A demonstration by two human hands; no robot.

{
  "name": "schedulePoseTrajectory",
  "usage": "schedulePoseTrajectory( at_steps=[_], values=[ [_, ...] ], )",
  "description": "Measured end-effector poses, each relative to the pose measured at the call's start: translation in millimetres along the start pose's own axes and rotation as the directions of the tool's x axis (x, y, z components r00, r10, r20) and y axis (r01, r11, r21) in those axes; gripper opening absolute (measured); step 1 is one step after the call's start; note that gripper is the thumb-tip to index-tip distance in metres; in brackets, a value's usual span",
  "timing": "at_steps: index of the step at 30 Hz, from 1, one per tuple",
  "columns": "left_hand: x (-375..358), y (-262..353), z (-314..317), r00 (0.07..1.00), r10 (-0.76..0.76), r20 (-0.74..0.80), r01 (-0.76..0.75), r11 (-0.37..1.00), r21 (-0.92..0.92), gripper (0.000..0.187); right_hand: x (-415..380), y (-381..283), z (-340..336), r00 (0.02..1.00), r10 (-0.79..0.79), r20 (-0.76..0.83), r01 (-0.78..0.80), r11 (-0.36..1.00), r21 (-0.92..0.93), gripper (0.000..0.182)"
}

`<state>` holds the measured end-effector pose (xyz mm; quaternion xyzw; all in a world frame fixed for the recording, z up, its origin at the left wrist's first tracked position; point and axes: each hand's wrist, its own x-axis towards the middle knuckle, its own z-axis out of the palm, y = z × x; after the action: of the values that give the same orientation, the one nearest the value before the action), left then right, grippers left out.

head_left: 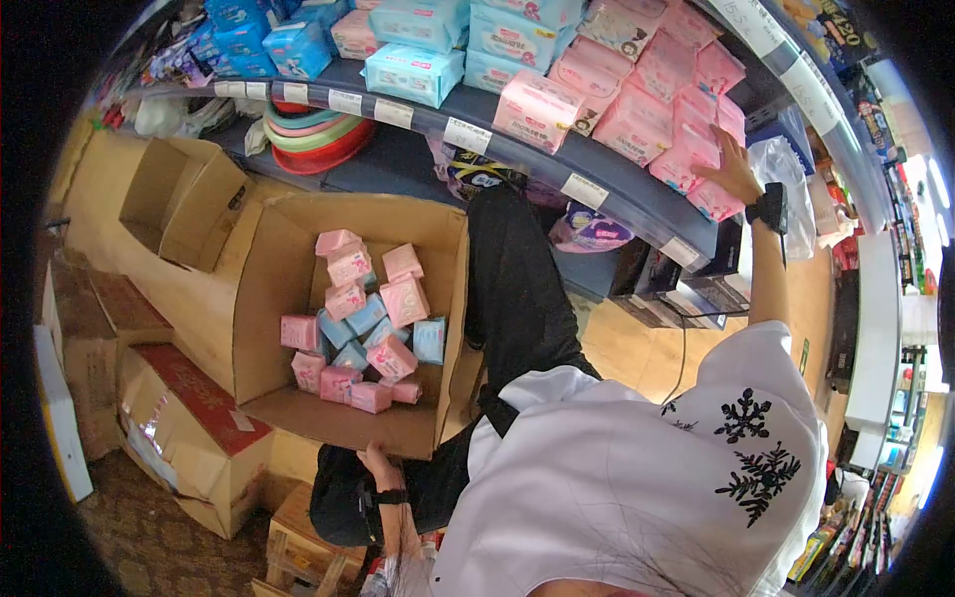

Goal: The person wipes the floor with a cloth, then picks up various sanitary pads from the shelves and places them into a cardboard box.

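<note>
A large open cardboard box stands by my legs, with several pink packs and blue packs lying loosely inside. At the box's near edge is my left hand, its fingers closed on the cardboard rim. My right hand reaches out to the right end of the shelf, fingers spread over the pink packs stacked there. It touches the packs but is not wrapped round one. Larger light-blue packs sit further left on the same shelf.
An empty open carton and a red-topped carton stand at the left. Coloured basins sit under the shelf. A wooden stool is at the bottom. Dark boxes and a cable are below the shelf's right end.
</note>
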<state>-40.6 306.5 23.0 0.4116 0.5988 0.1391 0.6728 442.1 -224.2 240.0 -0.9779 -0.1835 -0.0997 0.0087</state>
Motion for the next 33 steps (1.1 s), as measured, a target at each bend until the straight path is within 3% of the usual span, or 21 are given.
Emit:
schedulePoseTrajectory(
  at_steps=[3, 5, 8, 9, 10, 11, 12, 13, 15, 16, 17, 18, 22, 25, 33],
  values=[
    [3, -4, -3, 1.0, 0.021, 0.017, -0.021, 1.0, -0.011, 0.037, -5, -10, -2, 1.0, 0.029, 0.006, -0.029, 1.0, 0.003, 0.085],
    [16, -16, -12, 0.999, 0.036, 0.024, -0.036, 0.999, -0.005, 0.036, -13, -21, 3, 0.981, 0.196, 0.01, -0.194, 0.976, -0.099, 0.082],
    [30, -28, -22, 0.997, 0.057, 0.05, -0.058, 0.998, 0.026, 0.043, -36, -50, -13, 0.99, 0.142, 0.013, -0.14, 0.986, -0.085, 0.075],
    [31, -29, -22, 0.999, 0.034, 0.041, -0.034, 0.999, 0.002, 0.042, -39, -45, -19, 0.999, -0.02, -0.04, 0.019, 1.0, -0.005, 0.063],
    [30, -27, -22, 0.999, 0.011, 0.033, -0.011, 1.0, -0.02, 0.041, -44, -39, -20, 0.999, -0.018, -0.04, 0.018, 1.0, -0.004, 0.063],
    [30, -26, -21, 0.999, 0.012, 0.031, -0.012, 1.0, -0.017, 0.041, -48, -33, -21, 0.98, 0.153, -0.128, -0.1, 0.932, 0.349, 0.057],
    [25, -21, -16, 1.0, 0.002, 0.024, -0.001, 1.0, -0.009, 0.041, -53, -25, -21, 0.929, 0.339, -0.147, -0.161, 0.731, 0.663, 0.05],
    [20, -17, -13, 1.0, -0.008, 0.016, 0.008, 1.0, -0.004, 0.04, -59, -6, -15, 0.93, 0.338, -0.145, -0.161, 0.728, 0.666, 0.05],
    [16, -13, -14, 1.0, 0.023, 0.021, -0.023, 1.0, 0.015, 0.038, -73, 40, 19, 0.799, 0.573, -0.18, -0.29, 0.63, 0.72, 0.043],
    [15, -12, -13, 0.998, 0.049, 0.03, -0.05, 0.998, 0.031, 0.037, -82, 51, 42, 0.719, 0.685, -0.114, -0.226, 0.387, 0.894, 0.05],
    [14, -12, -11, 0.998, 0.051, 0.026, -0.051, 0.998, 0.019, 0.037, -85, 38, 44, 0.644, 0.758, 0.103, -0.163, 0.004, 0.987, 0.054],
    [13, -12, -10, 0.999, 0.036, 0.031, -0.036, 0.999, 0.027, 0.038, -84, 25, 46, 0.586, 0.735, 0.341, -0.065, -0.377, 0.924, 0.059],
    [17, -14, -15, 0.995, 0.058, 0.084, -0.058, 0.998, -0.002, 0.04, -68, 10, 68, 0.621, 0.693, 0.367, -0.046, -0.435, 0.899, 0.059],
    [16, -16, -15, 0.997, 0.065, 0.039, -0.063, 0.997, -0.042, 0.042, -54, 4, 66, 0.635, 0.68, 0.366, 0.017, -0.485, 0.874, 0.058],
    [21, -19, -17, 0.995, 0.055, 0.087, -0.057, 0.998, 0.014, 0.039, -40, -21, 60, 0.651, 0.681, 0.336, 0.095, -0.512, 0.854, 0.058]
  ],
)
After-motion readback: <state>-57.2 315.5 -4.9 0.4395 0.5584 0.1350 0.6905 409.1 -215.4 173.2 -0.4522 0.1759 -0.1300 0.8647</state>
